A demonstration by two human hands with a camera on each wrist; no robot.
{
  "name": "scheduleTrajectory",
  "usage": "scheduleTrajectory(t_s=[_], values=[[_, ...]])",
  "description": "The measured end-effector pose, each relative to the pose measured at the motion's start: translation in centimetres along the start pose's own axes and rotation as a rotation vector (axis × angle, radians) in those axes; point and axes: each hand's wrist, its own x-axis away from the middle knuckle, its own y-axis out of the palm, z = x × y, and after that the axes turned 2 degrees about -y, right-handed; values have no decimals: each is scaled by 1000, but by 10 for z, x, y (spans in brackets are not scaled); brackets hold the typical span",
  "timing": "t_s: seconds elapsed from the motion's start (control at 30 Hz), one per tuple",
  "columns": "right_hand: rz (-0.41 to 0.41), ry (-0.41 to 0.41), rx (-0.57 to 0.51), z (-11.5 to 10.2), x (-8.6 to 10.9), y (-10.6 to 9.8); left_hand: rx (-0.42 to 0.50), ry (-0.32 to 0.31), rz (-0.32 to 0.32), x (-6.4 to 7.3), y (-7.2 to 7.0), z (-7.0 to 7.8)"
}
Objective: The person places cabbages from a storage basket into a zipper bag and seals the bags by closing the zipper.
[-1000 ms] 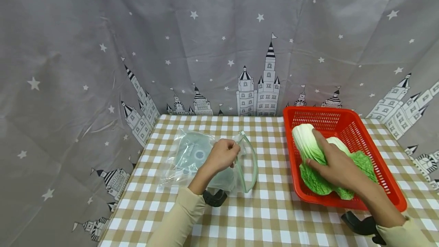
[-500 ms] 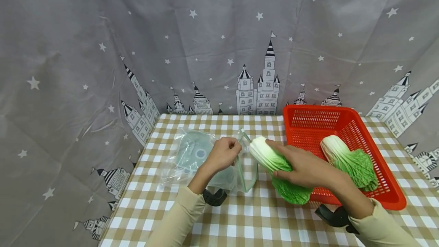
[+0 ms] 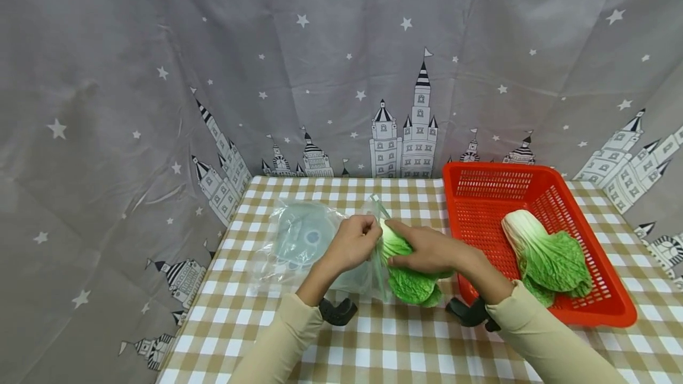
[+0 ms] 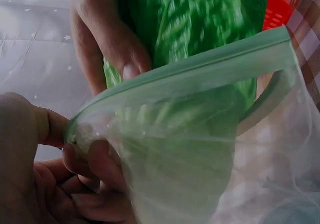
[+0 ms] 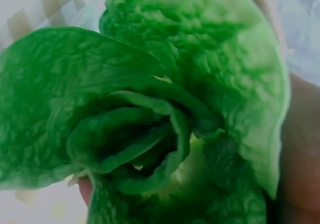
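My left hand (image 3: 349, 246) pinches the green zip rim of a clear zip bag (image 3: 306, 233) lying on the table. A napa cabbage (image 3: 413, 284) is gripped from above by my right hand (image 3: 431, 249), thumb on the near side. Its pale stem end is at the bag's mouth, while the leafy end sticks out to the right. In the left wrist view, part of the cabbage (image 4: 185, 149) shows through the film behind the green rim (image 4: 200, 58). Ruffled leaves (image 5: 215, 43) fill the right wrist view and hide most of the hand.
A red plastic basket (image 3: 613, 310) stands at the right, with another napa cabbage (image 3: 552, 253) in it. The table has a brown-and-white checked cloth (image 3: 395, 348). Behind it hangs a grey curtain (image 3: 341, 46) with stars and castles.
My right hand has lifted one cabbage out of the red basket and carried it left to the bag's mouth. The left hand has stayed at the bag rim.
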Motion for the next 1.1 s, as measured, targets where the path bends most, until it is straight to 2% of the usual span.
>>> scheduleTrajectory(t_s=[0.13,0.3,0.47,0.53,0.63,0.73,0.8,0.9,1.0,1.1], values=[[20,25,-57,6,-9,8,35,0,-22,1,4,0],[113,62,-74,12,-18,20,67,22,-71,5,11,2],[147,156,-61,12,-23,37,47,30,-68,10,14,0],[132,219,-43,11,-24,45,36,41,-61,10,15,0],[73,269,-18,10,-23,54,23,52,-45,10,14,-2],[-10,275,-17,13,-21,57,19,44,-29,10,12,-3],[-22,243,-62,16,-19,54,30,36,-25,9,10,-4],[28,218,-128,23,-18,44,48,41,-19,7,5,-4],[119,236,-208,29,-20,36,57,61,3,7,2,-3],[171,268,-274,36,-23,34,75,70,25,7,-2,0]])
